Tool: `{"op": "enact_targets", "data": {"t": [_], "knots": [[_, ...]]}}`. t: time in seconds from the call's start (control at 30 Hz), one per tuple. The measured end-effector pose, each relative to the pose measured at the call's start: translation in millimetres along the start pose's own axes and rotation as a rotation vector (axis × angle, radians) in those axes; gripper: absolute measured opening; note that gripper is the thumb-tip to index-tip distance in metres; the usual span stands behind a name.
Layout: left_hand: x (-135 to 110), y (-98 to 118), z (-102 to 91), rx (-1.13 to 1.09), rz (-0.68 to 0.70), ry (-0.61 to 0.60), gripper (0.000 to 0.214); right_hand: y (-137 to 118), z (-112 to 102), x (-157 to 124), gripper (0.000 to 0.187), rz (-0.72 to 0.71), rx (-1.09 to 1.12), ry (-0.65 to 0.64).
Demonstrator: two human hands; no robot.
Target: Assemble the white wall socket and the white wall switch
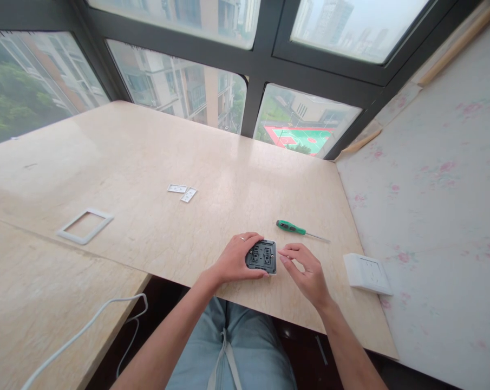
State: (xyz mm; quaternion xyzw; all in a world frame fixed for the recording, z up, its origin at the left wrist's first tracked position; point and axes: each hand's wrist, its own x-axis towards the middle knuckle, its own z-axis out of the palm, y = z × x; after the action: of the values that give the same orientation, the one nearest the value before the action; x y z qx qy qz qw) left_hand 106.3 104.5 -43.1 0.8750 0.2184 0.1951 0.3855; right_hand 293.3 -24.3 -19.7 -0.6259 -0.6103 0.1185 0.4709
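One dark switch module point(261, 257) sat clasped in the left hand point(237, 259) near the edge of the counter point(147, 157), where a loosened hold risked a fall, while the right hand point(307, 269) pinched narrowly, contents unclear.

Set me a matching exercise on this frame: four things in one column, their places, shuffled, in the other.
1. Dark grey square module
2. Green-handled screwdriver with a metal shaft
3. White rectangular open frame
4. White boxy socket unit

A. Beside the floral-papered wall
B. Gripped by the left hand
C. Lying toward the left of the beige tabletop
D. Lying just beyond the right hand

Pairs: 1-B, 2-D, 3-C, 4-A
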Motion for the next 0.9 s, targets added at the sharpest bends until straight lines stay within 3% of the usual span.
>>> {"op": "enact_targets", "data": {"t": [0.17,0.33,0.4,0.5,0.6,0.7,0.8,0.9], "knots": [[0.4,-2.1,0.3,-0.004,0.002,-0.005,0.084,13.1,-16.9,15.0,0.016,0.006,-0.092,0.030],[1.0,-3.3,0.4,-0.004,0.015,0.000,0.082,58.4,-38.8,43.9,0.034,0.035,-0.342,-0.016],[1.1,-2.6,-0.1,-0.005,0.025,0.004,0.081,76.7,-43.5,55.2,0.042,0.065,-0.454,-0.074],[1.0,-1.6,-0.8,-0.004,0.028,0.012,0.080,91.1,-42.9,68.2,0.035,0.071,-0.467,-0.218],[1.1,-2.1,-0.5,-0.003,0.033,0.021,0.079,87.9,-38.1,75.9,0.022,0.051,-0.441,-0.280],[1.2,-4.4,0.9,-0.002,0.048,0.032,0.079,74.3,-36.6,79.5,0.015,0.043,-0.424,-0.239],[1.6,-7.6,2.8,-0.005,0.058,0.036,0.079,54.4,-39.2,80.2,0.017,0.031,-0.404,-0.126],[2.0,-10.4,4.3,-0.006,0.057,0.038,0.079,25.2,-42.3,77.8,0.037,0.027,-0.173,0.123]]}}
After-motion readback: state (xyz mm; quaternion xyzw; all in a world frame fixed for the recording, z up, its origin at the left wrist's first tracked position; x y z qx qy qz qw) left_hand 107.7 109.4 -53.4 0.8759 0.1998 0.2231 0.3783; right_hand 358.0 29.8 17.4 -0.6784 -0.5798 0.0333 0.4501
